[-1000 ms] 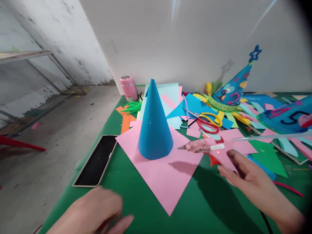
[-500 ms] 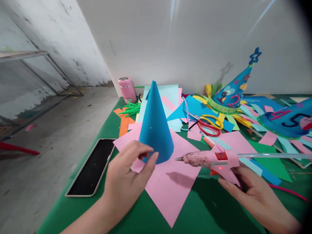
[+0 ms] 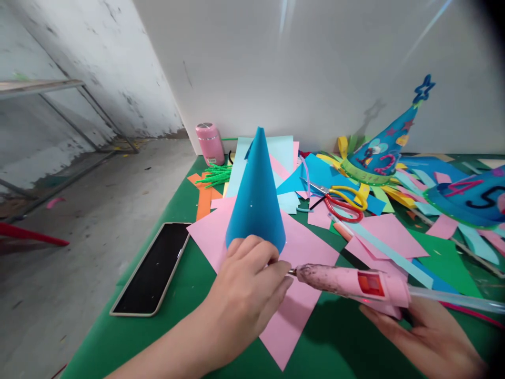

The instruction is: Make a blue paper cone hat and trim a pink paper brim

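A plain blue paper cone (image 3: 256, 200) stands upright on a pink paper sheet (image 3: 292, 316) on the green table (image 3: 177, 326). My left hand (image 3: 248, 295) is curled at the cone's near base, its fingers bent over the cone's lower edge and the pink sheet, so what they pinch is hidden. My right hand (image 3: 430, 337) grips a pink hot glue gun (image 3: 355, 284) with a clear glue stick trailing to the right. The gun's metal nozzle points left and nearly touches my left fingertips.
A dark phone (image 3: 153, 268) lies flat near the table's left edge. A pink flask (image 3: 208, 143) and green pipe cleaners (image 3: 215, 175) sit at the back. Scissors (image 3: 339, 202), paper scraps and two decorated blue party hats (image 3: 384, 152) crowd the right side.
My left hand came up from the near edge to the cone's base and now covers it. My right hand brought the glue gun nearer and lower, its nozzle now at my left fingers.
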{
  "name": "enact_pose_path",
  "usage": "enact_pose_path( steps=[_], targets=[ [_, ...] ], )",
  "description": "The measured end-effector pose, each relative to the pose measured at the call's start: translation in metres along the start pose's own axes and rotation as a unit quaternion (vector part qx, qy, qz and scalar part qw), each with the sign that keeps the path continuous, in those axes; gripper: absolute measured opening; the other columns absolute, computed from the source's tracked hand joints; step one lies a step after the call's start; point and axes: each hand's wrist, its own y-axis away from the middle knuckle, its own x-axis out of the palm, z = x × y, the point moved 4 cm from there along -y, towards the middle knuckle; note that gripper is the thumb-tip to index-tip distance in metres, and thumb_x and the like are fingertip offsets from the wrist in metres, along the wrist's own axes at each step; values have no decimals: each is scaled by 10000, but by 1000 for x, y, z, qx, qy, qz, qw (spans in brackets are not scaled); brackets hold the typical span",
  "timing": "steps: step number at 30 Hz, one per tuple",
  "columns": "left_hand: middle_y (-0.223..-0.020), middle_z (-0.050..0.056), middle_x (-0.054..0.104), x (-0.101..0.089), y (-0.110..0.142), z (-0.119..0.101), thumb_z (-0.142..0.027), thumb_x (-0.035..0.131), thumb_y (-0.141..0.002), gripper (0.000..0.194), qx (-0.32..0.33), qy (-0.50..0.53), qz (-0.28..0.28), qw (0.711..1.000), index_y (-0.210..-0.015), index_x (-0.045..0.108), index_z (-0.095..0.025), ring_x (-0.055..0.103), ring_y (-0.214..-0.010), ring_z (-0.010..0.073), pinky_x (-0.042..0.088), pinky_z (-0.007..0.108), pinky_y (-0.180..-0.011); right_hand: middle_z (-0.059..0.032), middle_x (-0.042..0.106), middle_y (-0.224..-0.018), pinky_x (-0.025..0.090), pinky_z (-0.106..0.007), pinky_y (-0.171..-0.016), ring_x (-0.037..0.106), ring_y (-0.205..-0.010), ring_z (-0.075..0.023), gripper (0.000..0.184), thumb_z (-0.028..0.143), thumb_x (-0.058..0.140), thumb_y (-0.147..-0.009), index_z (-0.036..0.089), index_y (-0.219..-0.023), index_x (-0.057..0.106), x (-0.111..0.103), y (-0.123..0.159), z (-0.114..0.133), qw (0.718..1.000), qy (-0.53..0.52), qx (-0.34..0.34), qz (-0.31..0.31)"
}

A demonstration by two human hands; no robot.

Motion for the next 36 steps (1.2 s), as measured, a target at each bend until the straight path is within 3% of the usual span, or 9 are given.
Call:
enact_pose_path(
  steps=[3, 5, 9, 15, 22, 28, 36],
  targets=[
    [-773, 38, 599, 6, 2, 2, -173, 471, -895, 205, -5, 10, 18, 1000, -876, 674, -170, 495, -729, 155, 376, 318, -642, -28, 728, -1079, 607, -217, -615, 729, -825, -219, 368, 365, 579, -835, 268, -1186, 630, 4, 1, 4, 995, 31, -53, 76],
    [-778, 36, 587, 11, 4, 4, -182, 450, -907, 219, -6, 18, 21, 1000, -894, 669, -181, 476, -744, 157, 354, 322, -652, -18, 710, -1128, 602, -198, -610, 728, -838, -202, 392, 335, 551, -857, 287, -1245, 585, 3, 2, 6, 993, 37, -68, 91],
    [-764, 36, 568, 16, 5, 4, -185, 425, -918, 242, -4, 22, 29, 999, -866, 662, -179, 456, -749, 161, 335, 325, -654, -4, 718, -1100, 591, -171, -627, 726, -855, -191, 332, 321, 573, -844, 295, -1171, 621, 2, 2, 10, 992, 49, -88, 75],
    [-741, 31, 570, 15, 2, 3, -125, 453, -882, 225, -9, 14, 38, 999, -816, 663, -177, 468, -732, 152, 341, 315, -632, -17, 751, -906, 589, -185, -631, 730, -729, -193, 234, 333, 607, -811, 275, -1027, 679, -1, 0, 20, 994, 52, -90, 36],
    [-703, 18, 531, 11, 5, 7, -103, 462, -861, 228, -55, 18, -9, 998, -728, 633, -175, 466, -677, 127, 353, 289, -597, -26, 751, -895, 585, -178, -613, 731, -728, -201, 243, 349, 625, -795, 281, -1020, 688, -2, 1, 18, 996, 39, -82, 27],
    [-753, 41, 538, 20, 10, 7, -178, 425, -902, 239, -50, 54, 61, 995, -852, 659, -195, 443, -722, 159, 329, 313, -613, 3, 752, -934, 585, -178, -638, 733, -752, -194, 256, 314, 631, -793, 308, -1046, 665, -1, 2, 24, 996, 11, -90, 22],
    [-714, 27, 524, 16, 5, 9, -107, 473, -842, 224, -70, 31, 32, 997, -720, 646, -180, 466, -705, 144, 365, 291, -606, 4, 752, -910, 584, -179, -615, 731, -723, -186, 266, 308, 632, -788, 308, -1054, 647, -4, 0, 31, 993, 16, -119, 6]
  ],
)
